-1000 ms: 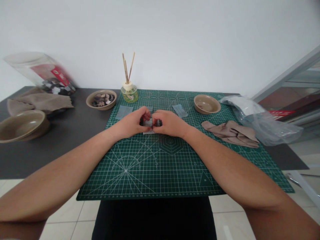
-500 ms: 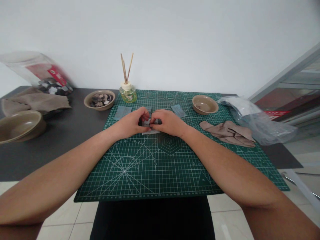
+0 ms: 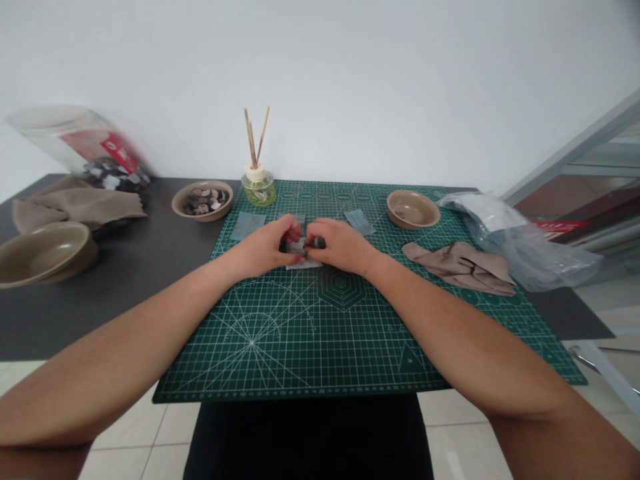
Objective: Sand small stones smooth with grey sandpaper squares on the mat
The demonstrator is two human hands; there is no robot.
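Note:
Both my hands meet near the middle of the green cutting mat (image 3: 280, 360), over a small pale sheet or packet (image 3: 303, 265). My left hand (image 3: 265, 248) lies at its left side with fingers curled and the thumb low over the pale thing. From the right, my right hand (image 3: 337, 245) reaches in with thumb and fingers pinched together close to the left thumb. Something dark shows under the right fingers, too small to name. What each hand grips is mostly hidden. Flat bluish translucent packets (image 3: 249, 227) lie beyond my left hand, and another packet (image 3: 359, 222) lies beyond the right.
At the left stand a bowl of dark and tan pieces (image 3: 203, 201), an empty-looking bowl (image 3: 47, 257), a brown cloth (image 3: 80, 203) and a clear jar (image 3: 95, 150). A reed diffuser (image 3: 259, 190) stands behind. To the right are a bowl (image 3: 413, 209), a crumpled cloth (image 3: 463, 265) and a plastic bag (image 3: 525, 243).
The whole view has shifted slightly, so everything sits a little further right. The fingertips of my two hands have parted slightly, showing more of the pale thing between them.

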